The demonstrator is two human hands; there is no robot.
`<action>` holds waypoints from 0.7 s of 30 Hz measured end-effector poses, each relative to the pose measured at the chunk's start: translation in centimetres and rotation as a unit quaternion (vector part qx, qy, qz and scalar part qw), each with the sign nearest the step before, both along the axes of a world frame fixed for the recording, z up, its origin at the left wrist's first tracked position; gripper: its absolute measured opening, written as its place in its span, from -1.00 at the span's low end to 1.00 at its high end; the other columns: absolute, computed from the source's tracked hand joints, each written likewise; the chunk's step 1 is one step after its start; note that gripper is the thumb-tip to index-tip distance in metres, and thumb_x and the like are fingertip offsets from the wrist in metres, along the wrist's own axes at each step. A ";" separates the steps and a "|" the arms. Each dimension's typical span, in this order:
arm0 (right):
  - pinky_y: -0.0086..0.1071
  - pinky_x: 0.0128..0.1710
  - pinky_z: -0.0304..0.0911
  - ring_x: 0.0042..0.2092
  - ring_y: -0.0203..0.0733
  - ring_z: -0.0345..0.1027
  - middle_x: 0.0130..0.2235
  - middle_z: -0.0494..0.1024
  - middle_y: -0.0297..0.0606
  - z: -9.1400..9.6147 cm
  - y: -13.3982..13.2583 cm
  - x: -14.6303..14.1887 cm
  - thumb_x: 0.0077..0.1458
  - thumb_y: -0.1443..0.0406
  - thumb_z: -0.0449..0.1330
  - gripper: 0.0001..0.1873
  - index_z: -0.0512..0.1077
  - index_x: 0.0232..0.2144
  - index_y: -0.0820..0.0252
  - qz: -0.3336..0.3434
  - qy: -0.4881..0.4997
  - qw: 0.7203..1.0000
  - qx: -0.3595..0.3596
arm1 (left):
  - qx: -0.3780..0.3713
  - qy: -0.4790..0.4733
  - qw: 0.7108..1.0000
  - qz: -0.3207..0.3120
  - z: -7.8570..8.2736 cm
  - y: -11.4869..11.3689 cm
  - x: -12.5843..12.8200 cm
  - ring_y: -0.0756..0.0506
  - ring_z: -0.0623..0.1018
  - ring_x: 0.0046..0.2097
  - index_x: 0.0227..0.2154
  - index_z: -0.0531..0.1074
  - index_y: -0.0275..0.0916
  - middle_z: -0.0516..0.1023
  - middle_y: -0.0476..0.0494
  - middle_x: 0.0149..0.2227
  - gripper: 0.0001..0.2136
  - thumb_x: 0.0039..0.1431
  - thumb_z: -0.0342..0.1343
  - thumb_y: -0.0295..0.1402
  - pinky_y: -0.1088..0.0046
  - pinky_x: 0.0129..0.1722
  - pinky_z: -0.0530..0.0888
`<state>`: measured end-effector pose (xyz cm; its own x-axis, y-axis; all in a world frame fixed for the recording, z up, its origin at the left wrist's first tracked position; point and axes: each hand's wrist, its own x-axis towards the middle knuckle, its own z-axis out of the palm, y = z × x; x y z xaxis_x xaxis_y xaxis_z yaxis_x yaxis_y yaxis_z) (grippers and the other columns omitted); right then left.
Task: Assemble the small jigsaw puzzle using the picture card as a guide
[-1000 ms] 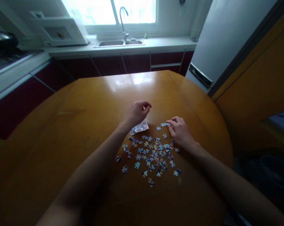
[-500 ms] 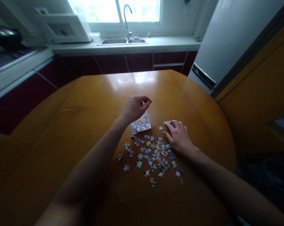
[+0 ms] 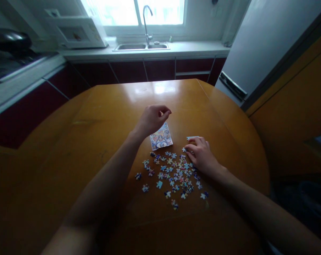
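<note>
My left hand [image 3: 154, 117] is raised over the top of a small printed picture sheet [image 3: 161, 140], thumb and fingers pinched together; whatever it may hold is too small or hidden to make out. Lower and to the right, my right hand [image 3: 201, 154] pinches a light puzzle piece [image 3: 184, 149] between thumb and fingertips at the table surface. Just beyond those fingers lies a pale blue strip of puzzle [image 3: 191, 137], partly covered by the hand. Many loose puzzle pieces [image 3: 180, 173] are scattered nearer to me, below the sheet, some overlapping.
Everything lies on a large wooden table [image 3: 109, 117] with a rounded outline. Behind it stand a counter with a sink [image 3: 131, 46] and tap, and a white microwave [image 3: 75, 32]. A refrigerator [image 3: 272, 39] is at the right, a stove with a dark pan [image 3: 10, 40] at the left.
My right hand has drawn its fingers back and closed them on the lone puzzle piece, which sits slightly closer to me. My left hand stays pinched above the sheet; the view shifted slightly.
</note>
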<state>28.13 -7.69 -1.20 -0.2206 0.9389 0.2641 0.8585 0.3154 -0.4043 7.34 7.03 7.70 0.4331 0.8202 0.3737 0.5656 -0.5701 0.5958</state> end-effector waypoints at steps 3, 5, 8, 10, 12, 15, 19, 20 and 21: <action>-0.05 0.00 0.22 0.05 0.07 0.28 -0.05 0.51 -0.12 0.2 0.0 0.0 0.17 0.36 0.24 -0.90 0.56 -0.28 0.10 0.010 0.018 1.000 -0.006 | 0.001 -0.002 1.000 -0.008 -0.2 0.0 0.1 0.01 0.46 -0.45 -0.28 0.64 -0.26 0.64 -0.12 -0.39 -0.79 0.21 0.10 -0.34 0.44 -0.42 0.32; -0.07 -0.01 0.22 0.04 0.05 0.28 -0.07 0.51 -0.13 0.2 0.1 0.0 0.16 0.36 0.25 -0.90 0.56 -0.28 0.10 0.010 0.028 1.000 -0.008 | 0.000 -0.006 1.000 -0.014 -0.3 -0.1 0.1 0.01 0.46 -0.45 -0.28 0.63 -0.26 0.64 -0.12 -0.40 -0.80 0.21 0.10 -0.35 0.44 -0.41 0.33; -0.09 -0.01 0.21 0.03 0.03 0.28 -0.07 0.51 -0.15 0.2 0.1 0.0 0.14 0.37 0.26 -0.91 0.55 -0.28 0.10 0.010 0.041 0.999 -0.008 | -0.004 -0.006 1.000 -0.018 -0.5 -0.2 0.2 0.01 0.46 -0.45 -0.29 0.63 -0.27 0.63 -0.13 -0.40 -0.79 0.22 0.10 -0.34 0.43 -0.40 0.33; -0.10 0.00 0.20 0.03 0.03 0.28 -0.08 0.52 -0.17 0.2 0.1 0.0 0.13 0.37 0.26 -0.91 0.54 -0.29 0.10 0.010 0.046 0.999 -0.007 | -0.007 0.001 1.000 -0.024 -0.5 -0.3 0.2 0.00 0.46 -0.44 -0.28 0.63 -0.26 0.63 -0.13 -0.39 -0.79 0.23 0.10 -0.33 0.43 -0.40 0.33; -0.11 -0.01 0.20 0.02 0.02 0.29 -0.09 0.52 -0.17 0.2 0.1 0.0 0.13 0.38 0.27 -0.91 0.53 -0.29 0.11 0.008 0.049 0.999 -0.008 | -0.010 0.012 0.999 -0.033 -0.5 -0.5 0.3 0.00 0.45 -0.43 -0.28 0.63 -0.26 0.63 -0.14 -0.39 -0.78 0.24 0.09 -0.33 0.43 -0.39 0.33; -0.13 -0.03 0.18 0.01 0.00 0.30 -0.11 0.53 -0.19 0.2 0.2 0.0 0.11 0.39 0.28 -0.91 0.53 -0.31 0.11 0.005 0.054 0.999 -0.008 | -0.016 0.034 0.998 -0.045 -0.5 -0.7 0.6 0.00 0.45 -0.44 -0.29 0.63 -0.27 0.62 -0.14 -0.41 -0.78 0.25 0.10 -0.32 0.44 -0.39 0.33; -0.14 -0.02 0.17 0.01 0.00 0.30 -0.12 0.53 -0.20 0.1 0.2 0.1 0.10 0.40 0.30 -0.91 0.53 -0.31 0.13 0.007 0.054 0.998 -0.007 | -0.024 0.062 0.996 -0.057 -0.7 -0.7 0.5 0.01 0.45 -0.43 -0.27 0.64 -0.27 0.63 -0.13 -0.39 -0.79 0.24 0.11 -0.31 0.46 -0.37 0.34; -0.13 -0.02 0.17 0.01 0.00 0.30 -0.12 0.53 -0.20 0.0 0.2 0.1 0.10 0.39 0.31 -0.92 0.53 -0.32 0.13 0.007 0.053 0.999 -0.007 | -0.030 0.071 0.995 -0.063 -0.7 -0.6 0.4 0.01 0.46 -0.42 -0.26 0.64 -0.27 0.64 -0.14 -0.37 -0.78 0.24 0.12 -0.30 0.46 -0.36 0.35; -0.13 -0.02 0.17 0.01 0.01 0.30 -0.13 0.53 -0.19 0.0 0.2 0.1 0.10 0.38 0.31 -0.93 0.53 -0.32 0.13 0.006 0.051 0.999 -0.007 | -0.037 0.083 0.993 -0.071 -0.7 -0.6 0.2 0.01 0.47 -0.40 -0.25 0.64 -0.26 0.65 -0.15 -0.34 -0.78 0.23 0.12 -0.29 0.46 -0.35 0.35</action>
